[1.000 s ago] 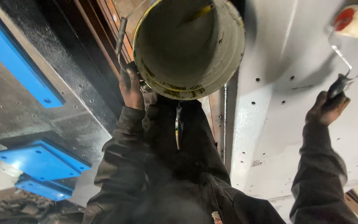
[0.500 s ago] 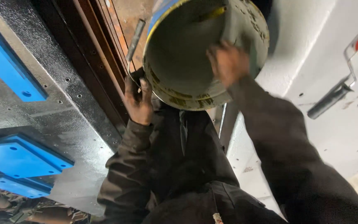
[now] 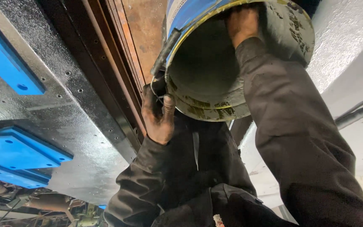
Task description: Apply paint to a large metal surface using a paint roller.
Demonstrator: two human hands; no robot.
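The paint bucket [image 3: 215, 71] is held up at centre top, close against the black perforated steel panel [image 3: 64, 109] and rust-brown rails [image 3: 122, 54] on one side and the grey painted surface [image 3: 349, 54] on the other; little free room remains at either edge. Its long axis tilts so the open mouth faces the camera. The outside is blue, the inside grey, the rim streaked yellow and grimy. The left hand [image 3: 159, 115] is closed around the wire handle at the rim. The right hand [image 3: 242, 23] reaches deep inside, pressed to the inner wall; whether it grips anything cannot be told. Blue plates [image 3: 17, 149] sit bolted well apart.
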